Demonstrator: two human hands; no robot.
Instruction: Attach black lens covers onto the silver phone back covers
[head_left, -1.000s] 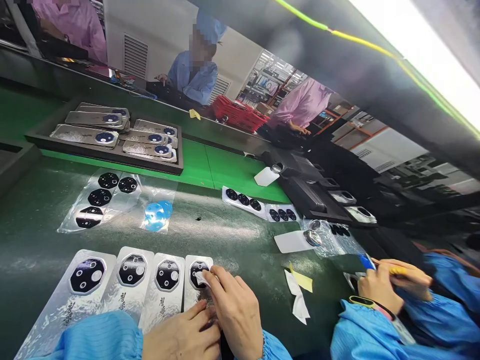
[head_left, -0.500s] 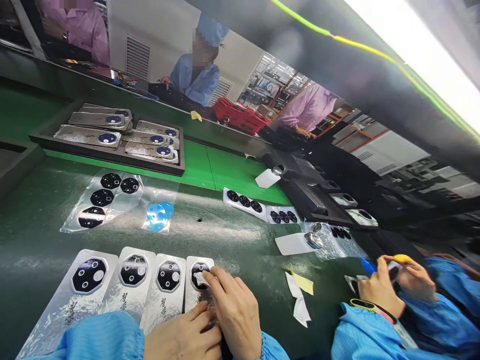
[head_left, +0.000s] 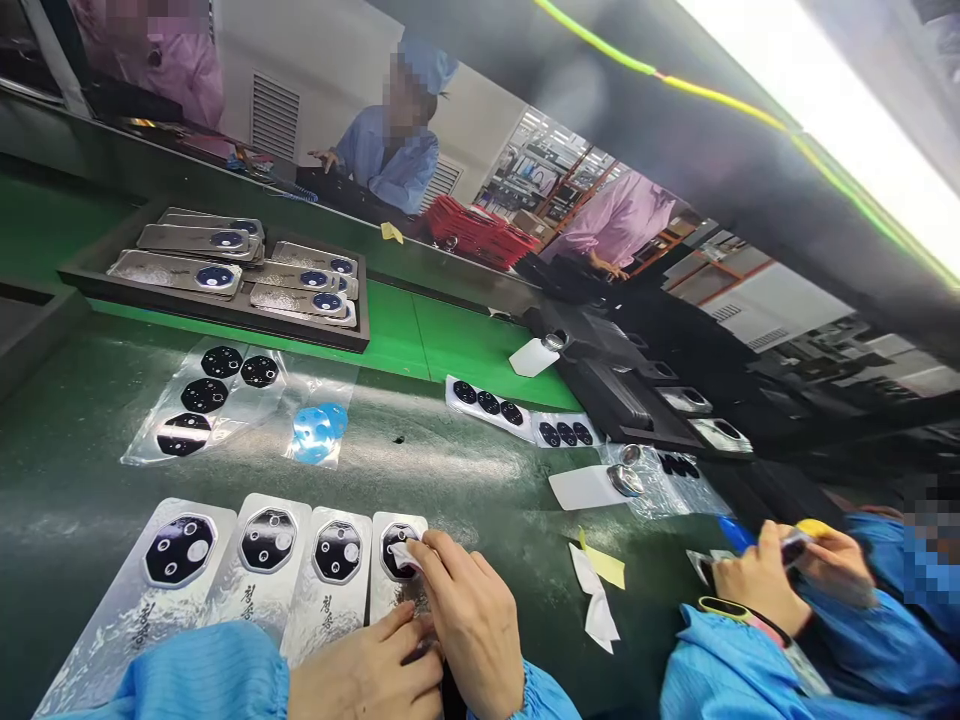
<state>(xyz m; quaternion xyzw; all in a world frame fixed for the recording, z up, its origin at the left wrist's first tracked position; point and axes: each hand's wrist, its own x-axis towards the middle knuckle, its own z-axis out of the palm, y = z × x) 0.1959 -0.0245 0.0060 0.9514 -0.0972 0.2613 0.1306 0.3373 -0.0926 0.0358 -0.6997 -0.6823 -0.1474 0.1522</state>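
Right hand (head_left: 472, 625): grip closed in a pinch on a white wipe (head_left: 405, 558), pressed against the black octagonal lens plate (head_left: 394, 545) of the fourth silver card (head_left: 397, 600) in a row of four on the green-topped table (head_left: 420, 440). Left hand (head_left: 364, 685): grip half curled, fingers (head_left: 405, 625) at the card's lower end, any hold on it impossible to tell. Just left, the other three cards (head_left: 262, 600), side by side. Farther up, a black tray (head_left: 225, 320) of stacked cards, a plastic sheet of black lens plates (head_left: 202, 395), blue film discs (head_left: 319, 430). Off right, a co-worker's hands (head_left: 780, 580) around a blue-tipped tool (head_left: 735, 532).
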